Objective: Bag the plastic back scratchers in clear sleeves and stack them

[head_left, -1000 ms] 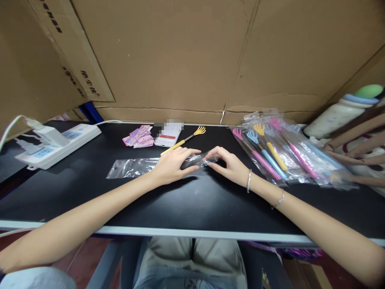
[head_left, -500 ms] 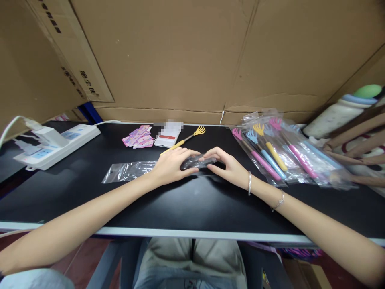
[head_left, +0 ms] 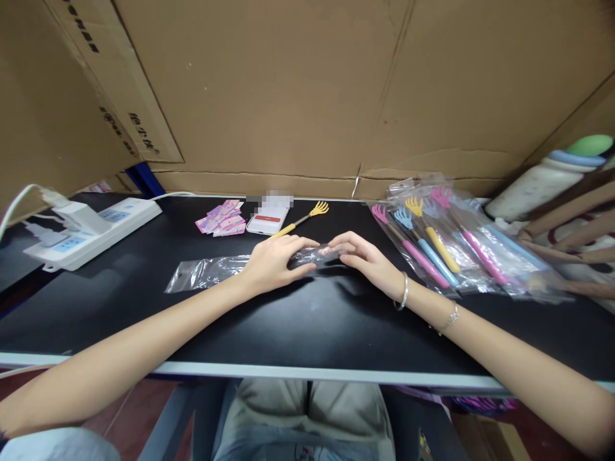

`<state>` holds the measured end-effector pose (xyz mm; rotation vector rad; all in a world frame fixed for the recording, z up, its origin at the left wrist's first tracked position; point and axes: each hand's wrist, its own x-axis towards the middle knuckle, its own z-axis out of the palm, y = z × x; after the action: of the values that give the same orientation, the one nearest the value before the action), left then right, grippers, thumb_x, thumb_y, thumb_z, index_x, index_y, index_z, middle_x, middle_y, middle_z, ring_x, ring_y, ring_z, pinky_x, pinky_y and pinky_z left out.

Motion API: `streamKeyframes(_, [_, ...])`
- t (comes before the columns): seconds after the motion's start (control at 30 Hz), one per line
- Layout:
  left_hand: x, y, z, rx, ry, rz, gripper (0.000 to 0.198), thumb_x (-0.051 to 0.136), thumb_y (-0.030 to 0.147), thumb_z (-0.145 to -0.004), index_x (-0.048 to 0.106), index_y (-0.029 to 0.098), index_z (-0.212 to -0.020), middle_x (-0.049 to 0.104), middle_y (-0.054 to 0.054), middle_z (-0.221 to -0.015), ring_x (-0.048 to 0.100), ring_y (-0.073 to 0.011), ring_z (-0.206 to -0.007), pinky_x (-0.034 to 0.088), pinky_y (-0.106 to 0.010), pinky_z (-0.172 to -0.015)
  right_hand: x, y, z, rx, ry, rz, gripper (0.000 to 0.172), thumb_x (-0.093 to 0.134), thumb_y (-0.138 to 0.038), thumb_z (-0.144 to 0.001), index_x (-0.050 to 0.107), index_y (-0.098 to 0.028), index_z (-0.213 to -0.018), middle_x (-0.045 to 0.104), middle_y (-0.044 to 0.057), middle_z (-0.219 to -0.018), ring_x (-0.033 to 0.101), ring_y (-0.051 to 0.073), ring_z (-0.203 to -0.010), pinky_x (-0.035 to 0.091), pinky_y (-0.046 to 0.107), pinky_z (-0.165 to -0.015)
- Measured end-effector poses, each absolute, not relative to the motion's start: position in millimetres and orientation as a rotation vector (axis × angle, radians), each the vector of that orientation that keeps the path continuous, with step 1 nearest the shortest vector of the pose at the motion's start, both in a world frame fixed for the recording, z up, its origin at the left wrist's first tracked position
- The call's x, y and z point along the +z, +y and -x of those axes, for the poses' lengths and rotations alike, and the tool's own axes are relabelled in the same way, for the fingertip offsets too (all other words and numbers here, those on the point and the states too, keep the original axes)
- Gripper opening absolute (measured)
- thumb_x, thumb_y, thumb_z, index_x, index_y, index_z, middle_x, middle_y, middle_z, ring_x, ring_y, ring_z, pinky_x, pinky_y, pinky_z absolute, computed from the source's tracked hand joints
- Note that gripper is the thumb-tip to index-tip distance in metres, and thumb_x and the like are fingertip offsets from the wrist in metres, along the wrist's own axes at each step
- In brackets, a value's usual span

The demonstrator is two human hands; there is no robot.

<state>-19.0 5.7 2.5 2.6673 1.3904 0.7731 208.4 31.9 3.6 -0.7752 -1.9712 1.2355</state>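
Working over a clear plastic bag (head_left: 206,272) on the black table (head_left: 307,333), two bare hands come near each other mid-view; take that spot as the dial's centre, with twelve o'clock toward the cardboard wall (head_left: 288,96). The left hand (head_left: 269,262) lies across the bag with thumb and forefinger parted, while the right hand (head_left: 368,262) has curled fingertips at the bag's three-o'clock end. Whether either grip actually pinches the film, I cannot tell. From there the bag stretches toward nine o'clock, its end with the hang hole lying flat on the table. As for progress, several bagged back scratchers (head_left: 435,250), pink, blue and yellow, lie overlapping at three o'clock, so those look done. No scratcher shows inside the bag under the hands, and its mouth is too small to read, so this one seems at an early stage. One yellow back scratcher (head_left: 294,226) lies unbagged between eleven and twelve o'clock, its handle end hidden behind the left hand, and appears yet to be dealt with. Loose printed cards (head_left: 221,218) lie at ten o'clock, beside a white phone (head_left: 267,221); whether the bag contains a card cannot be made out.
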Motion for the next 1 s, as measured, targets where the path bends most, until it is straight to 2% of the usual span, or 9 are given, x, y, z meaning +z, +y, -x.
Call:
streamKeyframes(0.27, [5.0, 2.7, 16.9, 0.788, 1.335, -2.713, 0.031, 0.051, 0.043, -0.089, 0.058, 0.027, -0.114, 0.068, 0.003, -0.11, 0.064, -0.017, -0.098, 0.046, -0.028, -0.079, 1.7, 28.5, -208.1, 1.3, -2.131, 0.645, 0.031, 0.052, -0.04, -0.091, 0.056, -0.019, -0.114, 0.064, 0.009, -0.12, 0.059, 0.02, -0.114, 0.043, 0.039, -0.1])
streamKeyframes(0.8, [3.8, 4.1, 18.1, 0.77, 1.334, -2.702, 0.032, 0.054, 0.043, -0.087, 0.057, 0.027, -0.115, 0.068, 0.003, -0.111, 0.063, -0.0169, -0.099, 0.046, -0.028, -0.08, 2.9, 28.6, -207.7, 1.149, -2.138, 0.664, 0.024, 0.053, -0.035, -0.091, 0.059, -0.019, -0.108, 0.066, 0.007, -0.114, 0.061, 0.018, -0.11, 0.045, 0.037, -0.098])
streamKeyframes(1.0, [4.6, 3.5, 18.3, 0.772, 1.345, -2.672, 0.033, 0.053, 0.043, -0.088, 0.056, 0.029, -0.117, 0.068, 0.005, -0.113, 0.064, -0.016, -0.1, 0.045, -0.026, -0.078, 5.4, 28.4, -207.5, 1.22, -2.037, 0.671, 0.024, 0.054, -0.039, -0.09, 0.061, -0.021, -0.104, 0.068, 0.005, -0.112, 0.061, 0.019, -0.111, 0.044, 0.038, -0.1])
